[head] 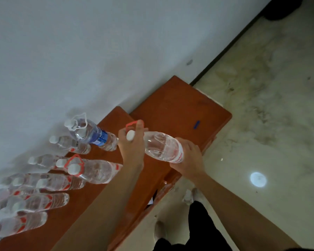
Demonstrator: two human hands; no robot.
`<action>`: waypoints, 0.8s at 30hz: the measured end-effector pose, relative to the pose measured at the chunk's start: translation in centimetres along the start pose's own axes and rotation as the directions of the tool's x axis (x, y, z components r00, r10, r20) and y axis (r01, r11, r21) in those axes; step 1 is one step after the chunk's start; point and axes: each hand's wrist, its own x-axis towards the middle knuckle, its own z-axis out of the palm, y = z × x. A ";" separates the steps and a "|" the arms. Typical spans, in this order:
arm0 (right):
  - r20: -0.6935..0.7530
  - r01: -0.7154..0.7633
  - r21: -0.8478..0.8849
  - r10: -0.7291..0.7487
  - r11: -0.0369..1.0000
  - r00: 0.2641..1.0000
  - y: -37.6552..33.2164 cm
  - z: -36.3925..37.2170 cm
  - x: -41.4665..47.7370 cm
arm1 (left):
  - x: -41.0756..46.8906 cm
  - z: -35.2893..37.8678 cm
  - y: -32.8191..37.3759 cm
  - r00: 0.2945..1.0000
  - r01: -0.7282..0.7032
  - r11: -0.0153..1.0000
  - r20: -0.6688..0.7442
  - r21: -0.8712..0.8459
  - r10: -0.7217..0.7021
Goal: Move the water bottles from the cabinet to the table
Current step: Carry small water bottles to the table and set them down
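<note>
I hold a large clear water bottle (159, 145) with a white cap and a red carry handle above the brown wooden table (179, 105). My left hand (132, 142) grips its neck and handle. My right hand (188, 156) wraps its lower body by the red label. The bottle is tilted, cap toward the left. Left of it a blue-labelled bottle (92, 134) with a white handle stands on the table. Another large red-handled bottle (94, 171) stands nearer to me. Several small red-labelled bottles (43, 198) crowd the table's left end.
A grey wall runs behind the table. A small blue object (196, 124) lies on the table's right part. Pale stained floor (261, 124) stretches to the right, with a round light spot (258, 179) on it. My dark trousers show at the bottom.
</note>
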 end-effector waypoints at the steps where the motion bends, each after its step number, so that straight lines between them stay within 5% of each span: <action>1: -0.038 -0.017 -0.033 0.015 0.999 0.999 0.0 -1.4 -0.4 | -0.3 0.4 0.4 0.998 -0.047 0.999 0.045 0.013 0.047; 6: -0.272 -0.106 -0.128 0.068 0.986 0.960 -1.0 -8.0 -5.3 | -3.1 -0.6 3.3 0.884 -0.405 0.901 0.320 0.157 0.341; 8: -0.341 -0.167 -0.243 0.077 0.955 0.937 -1.6 -10.4 -8.4 | -4.6 -1.2 4.2 0.683 -0.673 0.716 0.526 0.183 0.507; 10: -0.399 -0.222 -0.353 0.068 0.909 0.915 -1.7 -12.1 -12.1 | -6.9 -1.9 4.5 0.374 -0.915 0.357 0.723 0.187 0.581; 12: -0.452 -0.296 -0.436 0.077 0.850 0.889 -2.0 -13.4 -16.5 | -9.7 -2.3 3.7 0.054 -0.995 -0.041 0.842 0.091 0.537; 14: -0.525 -0.387 -0.494 0.089 0.779 0.847 -2.4 -14.2 -21.9 | -13.0 -2.4 2.2 -0.121 -0.965 -0.263 0.898 -0.006 0.423; 16: -0.587 -0.480 -0.517 0.114 0.709 0.802 -2.6 -14.7 -27.3 | -16.2 -2.2 0.5 -0.191 -0.931 -0.359 0.922 -0.062 0.337; 19: -0.635 -0.613 -0.493 0.226 0.617 0.738 -3.3 -14.6 -36.2 | -22.2 -2.4 -1.9 -0.320 -0.906 -0.367 0.908 -0.210 0.271; 24: -0.756 -0.835 -0.295 0.421 0.464 0.501 -4.5 -14.2 -50.9 | -35.2 -3.6 -4.1 -0.588 -0.790 -0.365 0.778 -0.492 0.222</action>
